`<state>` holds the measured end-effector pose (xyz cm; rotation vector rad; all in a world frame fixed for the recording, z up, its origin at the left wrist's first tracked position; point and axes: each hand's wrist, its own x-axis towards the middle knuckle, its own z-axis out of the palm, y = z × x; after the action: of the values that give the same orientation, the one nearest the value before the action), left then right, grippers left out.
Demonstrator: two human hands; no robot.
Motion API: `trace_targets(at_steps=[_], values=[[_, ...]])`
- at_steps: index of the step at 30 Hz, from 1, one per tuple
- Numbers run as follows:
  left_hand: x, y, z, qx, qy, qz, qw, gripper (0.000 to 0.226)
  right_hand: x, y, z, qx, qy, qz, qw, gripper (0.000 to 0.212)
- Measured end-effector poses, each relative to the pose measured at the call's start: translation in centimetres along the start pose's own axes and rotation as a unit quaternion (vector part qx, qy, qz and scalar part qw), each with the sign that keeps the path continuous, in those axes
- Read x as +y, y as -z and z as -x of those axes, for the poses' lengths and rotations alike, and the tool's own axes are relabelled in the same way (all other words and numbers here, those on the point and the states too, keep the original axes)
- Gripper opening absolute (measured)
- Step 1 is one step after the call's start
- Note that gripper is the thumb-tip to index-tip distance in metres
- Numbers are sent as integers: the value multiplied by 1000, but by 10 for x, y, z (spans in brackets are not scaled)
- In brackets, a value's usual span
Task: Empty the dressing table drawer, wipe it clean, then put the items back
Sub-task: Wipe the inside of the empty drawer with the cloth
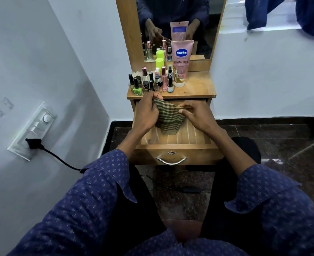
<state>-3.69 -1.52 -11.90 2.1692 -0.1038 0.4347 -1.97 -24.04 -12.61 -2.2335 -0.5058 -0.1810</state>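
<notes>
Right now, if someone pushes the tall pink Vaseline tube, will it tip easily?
Probably yes: the Vaseline tube stands upright on its narrow cap, much taller than wide. Falling left, it would likely hit the small bottles crowded beside it. It looks like soft plastic, so unlikely to break.

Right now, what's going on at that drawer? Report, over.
Left hand and right hand both pinch the checked cloth above the open drawer. Drawer emptied. Bottles on top, out of the way.

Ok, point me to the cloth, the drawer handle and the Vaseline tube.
Cloth (pixel 168 118): head view, on its striped middle between the hands.
Drawer handle (pixel 171 161): head view, on the curved metal bar.
Vaseline tube (pixel 181 61): head view, on the pink body below the logo.
</notes>
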Motion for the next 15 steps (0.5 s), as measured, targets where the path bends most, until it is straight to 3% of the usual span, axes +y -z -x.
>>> trace_targets(at_steps=[4, 6, 10, 12, 15], values=[[-1, 6, 4, -5, -11, -64, 998, 24, -11, 4, 8, 93, 7, 73, 993, 20], [-5, 9, 7, -28, 8, -48, 998, 24, -9, 11, 6, 55, 11, 63, 996, 18], [-10, 10, 12, -61, 118, 144, 981, 30, -14, 34, -8, 7, -5, -45, 999, 13], [-10, 9, 11, -70, 167, 192, 965, 30, -16, 38, -21, 8, -19, -39, 999, 11], [-18, 6, 10, -54, 222, 179, 957, 23, -8, 24, -37, 0, -62, 44, 997, 17]])
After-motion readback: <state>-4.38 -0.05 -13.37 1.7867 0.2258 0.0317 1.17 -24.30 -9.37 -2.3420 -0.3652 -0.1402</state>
